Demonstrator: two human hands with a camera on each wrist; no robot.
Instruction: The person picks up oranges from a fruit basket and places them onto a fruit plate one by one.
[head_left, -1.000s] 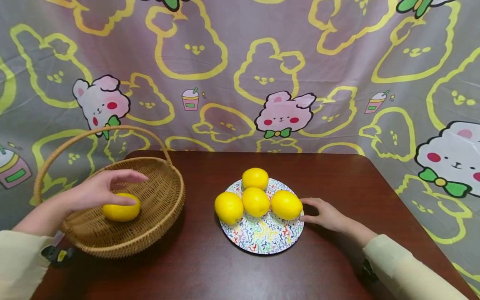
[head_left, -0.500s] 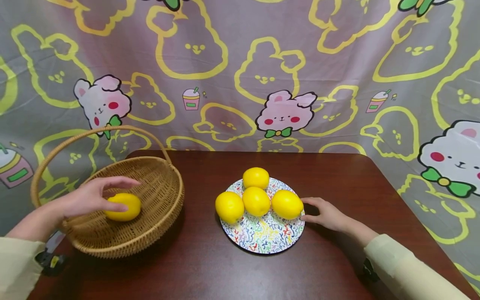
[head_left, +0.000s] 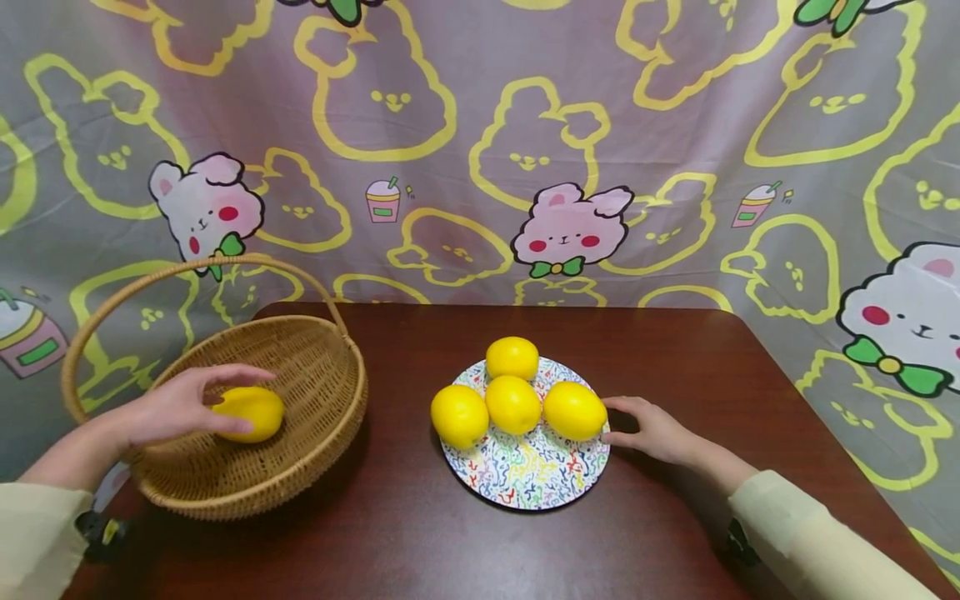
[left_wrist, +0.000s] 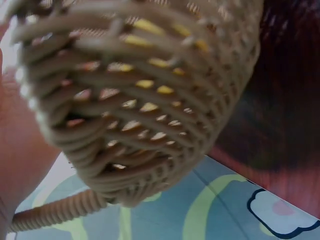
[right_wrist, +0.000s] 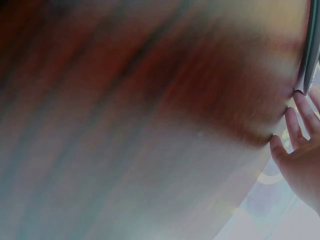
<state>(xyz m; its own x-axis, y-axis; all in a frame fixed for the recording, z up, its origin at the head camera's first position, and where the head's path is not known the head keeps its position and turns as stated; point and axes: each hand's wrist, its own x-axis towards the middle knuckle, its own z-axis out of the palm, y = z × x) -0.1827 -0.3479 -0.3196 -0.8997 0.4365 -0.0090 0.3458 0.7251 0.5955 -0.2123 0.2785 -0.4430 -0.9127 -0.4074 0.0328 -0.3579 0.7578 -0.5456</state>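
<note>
A yellow lemon [head_left: 258, 408] lies in the wicker basket [head_left: 322, 400] at the left. My left hand [head_left: 176, 404] curves round it from the left, thumb across its near side and fingers over its far side. In the left wrist view, the basket's woven wall [left_wrist: 135, 100] hides most of the hand, and yellow shows through the gaps. Several more lemons [head_left: 513, 406] sit on a round patterned plate [head_left: 525, 475] mid-table. My right hand [head_left: 656, 429] rests at the plate's right rim, fingers extended, its fingertips right beside the rightmost lemon [head_left: 574, 411].
The basket's tall arched handle [head_left: 202, 265] rises behind and left of my left hand. Both stand on a dark brown wooden table [head_left: 405, 533]. A grey curtain [head_left: 480, 125] with cartoon bears and rabbits hangs behind the table and along its sides.
My left hand has moved left and down around the lemon in the basket, and that lemon has shifted slightly right. The right hand and the plate have stayed in place.
</note>
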